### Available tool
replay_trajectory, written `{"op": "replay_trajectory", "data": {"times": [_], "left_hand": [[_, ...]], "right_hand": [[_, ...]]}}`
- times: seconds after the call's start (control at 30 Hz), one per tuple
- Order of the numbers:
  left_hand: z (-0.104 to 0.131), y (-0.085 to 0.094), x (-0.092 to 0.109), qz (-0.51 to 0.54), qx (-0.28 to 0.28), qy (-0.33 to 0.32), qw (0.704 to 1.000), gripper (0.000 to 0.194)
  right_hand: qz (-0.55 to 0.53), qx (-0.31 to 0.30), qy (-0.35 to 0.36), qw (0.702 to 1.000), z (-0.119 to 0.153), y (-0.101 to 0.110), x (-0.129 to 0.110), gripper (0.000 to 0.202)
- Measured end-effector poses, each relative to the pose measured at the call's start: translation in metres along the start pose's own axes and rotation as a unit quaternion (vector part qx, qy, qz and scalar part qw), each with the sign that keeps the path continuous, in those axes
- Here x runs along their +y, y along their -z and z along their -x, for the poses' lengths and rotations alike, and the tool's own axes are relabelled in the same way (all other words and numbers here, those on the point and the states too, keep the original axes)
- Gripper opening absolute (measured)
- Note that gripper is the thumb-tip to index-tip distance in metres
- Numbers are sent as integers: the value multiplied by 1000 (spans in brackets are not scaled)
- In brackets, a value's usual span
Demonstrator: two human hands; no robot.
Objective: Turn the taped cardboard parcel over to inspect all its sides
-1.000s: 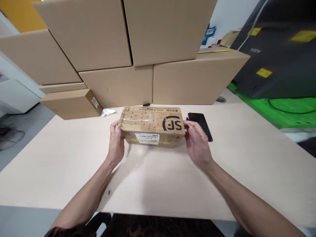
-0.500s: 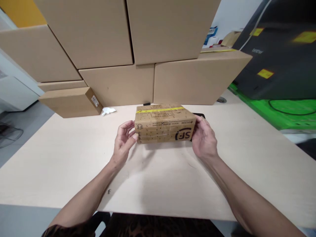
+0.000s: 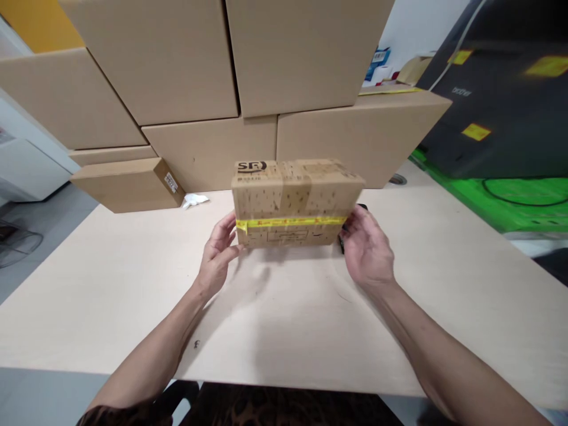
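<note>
Gripping box (image 3: 257, 198) at L end w/ L hand (image 3: 216, 255), R end w/ R hand (image 3: 368, 251); holding it seemingly just off tabletop (image 3: 288, 319), prob. by ends to share wt. & leave front uncovered. Looks brown, w/ blk print (image 3: 251, 166) up top, yellow tape (image 3: 288, 223) across front. Behind: stacked big boxes (image 3: 210, 151); back L: small carton (image 3: 124, 188), white scrap (image 3: 195, 200) beside.

We're across a pale table (image 3: 426, 337), soft shade on its near middle, and big cartons (image 3: 160, 65) tower behind! Up left we spot an orange panel (image 3: 44, 23), grey floor (image 3: 80, 207) below; up right, white wall (image 3: 426, 23), then a dark machine (image 3: 501, 100) above vivid green (image 3: 528, 204)!
</note>
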State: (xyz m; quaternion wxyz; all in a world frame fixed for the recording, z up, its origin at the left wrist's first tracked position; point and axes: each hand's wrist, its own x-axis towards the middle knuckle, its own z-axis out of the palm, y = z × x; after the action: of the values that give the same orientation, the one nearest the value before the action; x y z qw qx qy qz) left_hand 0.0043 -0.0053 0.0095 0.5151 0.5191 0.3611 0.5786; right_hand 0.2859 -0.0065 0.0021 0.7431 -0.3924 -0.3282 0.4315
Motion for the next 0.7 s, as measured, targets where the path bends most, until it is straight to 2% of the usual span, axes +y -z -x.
{"op": "replay_trajectory", "data": {"times": [0.1, 0.3, 0.4, 0.57, 0.7], "left_hand": [[-1, 3, -1, 14, 37, -8, 999, 51], [-1, 5, 6, 20, 47, 24, 998, 59], [-2, 3, 11, 3, 70, 36, 997, 56], [-5, 0, 11, -16, 91, 41, 995, 66], [-8, 2, 10, -48, 101, 69, 991, 69]], "right_hand": [[-9, 16, 9, 1000, 0, -1, -1, 30], [2, 46, -44, 998, -2, 2, 10, 33], [1, 46, -41, 998, -4, 3, 10, 35], [-19, 55, -11, 998, -6, 1, 7, 33], [30, 57, -36, 997, -10, 4, 11, 37]]}}
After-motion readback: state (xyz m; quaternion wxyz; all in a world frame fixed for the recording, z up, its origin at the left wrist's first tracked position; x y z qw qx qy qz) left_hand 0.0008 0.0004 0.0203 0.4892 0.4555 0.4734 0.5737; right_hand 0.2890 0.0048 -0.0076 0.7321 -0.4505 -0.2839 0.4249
